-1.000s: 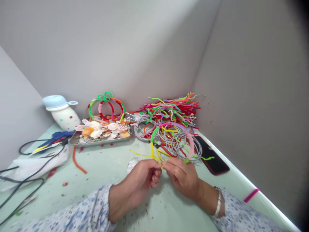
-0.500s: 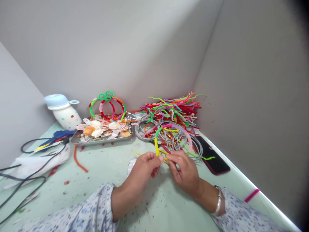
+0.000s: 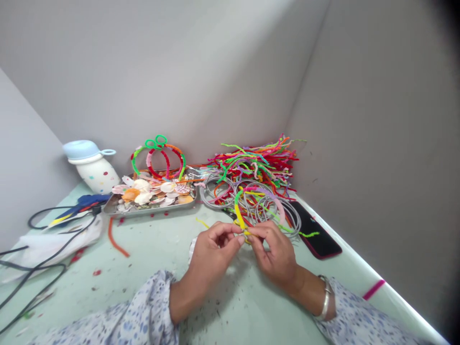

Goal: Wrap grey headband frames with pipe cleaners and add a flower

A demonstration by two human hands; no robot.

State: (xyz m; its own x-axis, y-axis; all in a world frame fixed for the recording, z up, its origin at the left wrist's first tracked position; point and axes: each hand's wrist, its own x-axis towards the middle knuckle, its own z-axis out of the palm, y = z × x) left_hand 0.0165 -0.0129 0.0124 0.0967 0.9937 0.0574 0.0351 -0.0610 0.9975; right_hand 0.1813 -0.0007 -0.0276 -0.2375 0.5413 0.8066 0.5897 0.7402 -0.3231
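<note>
Our L hand (image 3: 215, 247) pinches the yellow lower end of the fuzzy hoop (image 3: 239, 215) btwn thumb & index; our R hand (image 3: 275, 251) pinches right next to it, same end. Hoop's soft, multicolor, arcs up just beyond our fingertips, overlapping thin gray wire coils (image 3: 201, 197) in view. Room to move on smooth pale-green table (image 3: 143, 263), L of L hand; metal tray (image 3: 154, 211) w/ ridged shells (image 3: 143, 198) farther back. Flat phone (image 3: 316, 233) near table's R edge, fuzzy stems (image 3: 262, 160) piled behind coils.
</note>
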